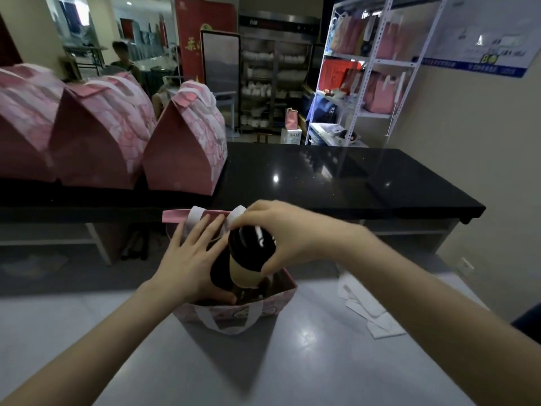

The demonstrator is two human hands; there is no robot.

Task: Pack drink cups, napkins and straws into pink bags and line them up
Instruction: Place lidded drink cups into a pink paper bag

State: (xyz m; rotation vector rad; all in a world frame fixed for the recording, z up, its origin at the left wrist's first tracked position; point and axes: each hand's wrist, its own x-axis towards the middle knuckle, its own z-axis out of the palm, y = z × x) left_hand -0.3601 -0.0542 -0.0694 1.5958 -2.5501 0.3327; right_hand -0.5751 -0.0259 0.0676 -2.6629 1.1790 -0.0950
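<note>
An open pink bag with white handles stands on the grey table in front of me. My right hand grips a drink cup by its black lid, holding it tilted in the bag's mouth. A second dark-lidded cup sits lower inside the bag. My left hand lies over the bag's opening with straight fingers, its thumb down inside the near edge. Three closed pink bags stand in a row on the black counter at the left.
White napkins or paper sleeves lie on the grey table to the right. The black counter runs across behind. A white shelf rack with more bags stands at the back right. A person sits far back left.
</note>
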